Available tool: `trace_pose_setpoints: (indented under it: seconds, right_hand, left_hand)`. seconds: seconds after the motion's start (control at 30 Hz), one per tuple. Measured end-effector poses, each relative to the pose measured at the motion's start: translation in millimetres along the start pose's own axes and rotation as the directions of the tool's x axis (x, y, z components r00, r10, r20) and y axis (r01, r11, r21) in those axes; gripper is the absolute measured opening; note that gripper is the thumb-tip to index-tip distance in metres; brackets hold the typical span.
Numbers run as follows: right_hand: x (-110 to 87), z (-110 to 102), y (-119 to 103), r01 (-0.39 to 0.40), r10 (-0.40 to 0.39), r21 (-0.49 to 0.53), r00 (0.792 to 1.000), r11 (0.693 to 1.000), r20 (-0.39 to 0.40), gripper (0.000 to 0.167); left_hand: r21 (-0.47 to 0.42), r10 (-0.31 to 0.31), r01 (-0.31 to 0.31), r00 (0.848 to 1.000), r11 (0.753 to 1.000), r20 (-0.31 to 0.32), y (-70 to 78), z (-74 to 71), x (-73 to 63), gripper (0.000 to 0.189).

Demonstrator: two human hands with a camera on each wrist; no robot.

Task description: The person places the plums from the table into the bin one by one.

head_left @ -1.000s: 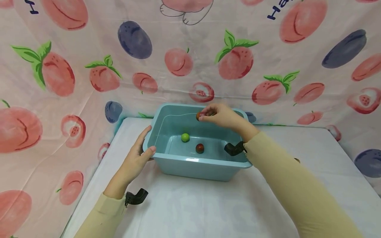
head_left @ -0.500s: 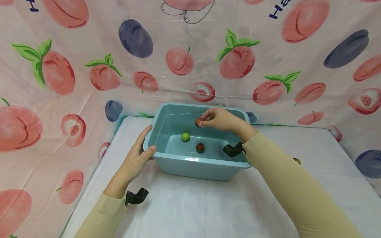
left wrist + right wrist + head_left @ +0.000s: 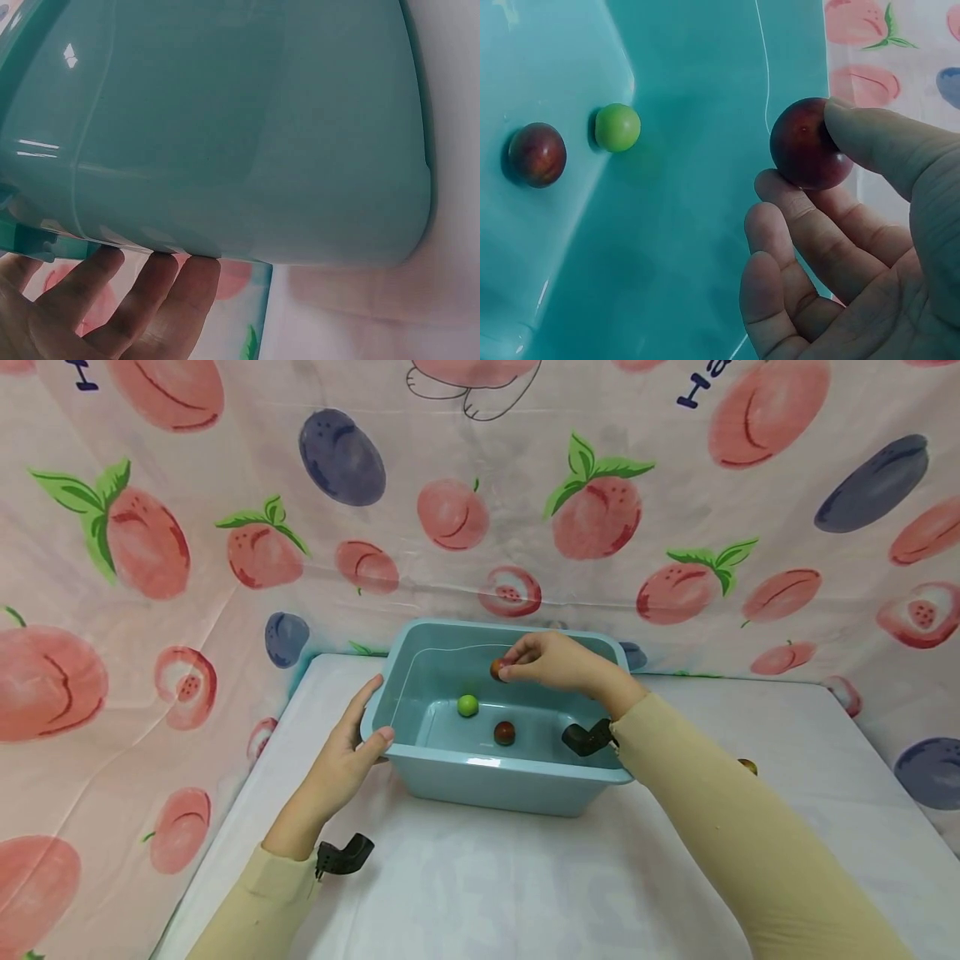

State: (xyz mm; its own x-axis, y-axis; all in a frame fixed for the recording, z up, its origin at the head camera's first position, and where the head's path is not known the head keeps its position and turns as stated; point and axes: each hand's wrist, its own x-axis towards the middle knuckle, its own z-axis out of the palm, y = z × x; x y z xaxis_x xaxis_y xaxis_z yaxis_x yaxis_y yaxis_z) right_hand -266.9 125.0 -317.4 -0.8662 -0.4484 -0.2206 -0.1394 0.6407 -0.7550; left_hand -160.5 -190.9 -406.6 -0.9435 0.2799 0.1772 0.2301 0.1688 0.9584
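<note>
My right hand (image 3: pixel 555 662) pinches a dark red plum (image 3: pixel 806 142) between thumb and fingers, inside the light blue plastic basin (image 3: pixel 495 767) and above its floor. On the basin floor lie a second dark red plum (image 3: pixel 504 733) and a smaller, round green fruit (image 3: pixel 468 706), apart from each other. At the basin's left end, my left hand (image 3: pixel 337 768) holds on with the thumb over the rim and the fingers along the side. The left wrist view has these fingers (image 3: pixel 176 300) touching the outer wall just below the handle.
The basin stands on a white-covered table (image 3: pixel 480 877), close to a fruit-printed cloth (image 3: pixel 450 577) hanging behind. A small brownish round thing (image 3: pixel 747 767) shows past the right sleeve, partly hidden. Black wrist cameras (image 3: pixel 345 855) sit on both wrists.
Over the last second my right hand has lowered the plum slightly into the basin, then held almost still. The left hand keeps its place on the basin.
</note>
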Motion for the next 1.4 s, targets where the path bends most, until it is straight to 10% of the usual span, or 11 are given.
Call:
trace_pose_setpoints:
  seconds: [0.93, 1.4]
  right_hand:
    - [-82.3, -51.7, 35.5, 0.077, -0.054, 0.067, 0.954, 0.995, -0.295, 0.055]
    - [-144.9, -55.0, 104.5, -0.077, 0.078, 0.017, 0.921, 0.997, -0.381, 0.053]
  left_hand:
    - [0.015, 0.001, -0.001, 1.0, 1.0, -0.014, -1.5, -0.5, 0.6, 0.066]
    - [0.013, -0.003, 0.004, 1.0, 1.0, -0.015, -2.8, 0.1, 1.2, 0.066]
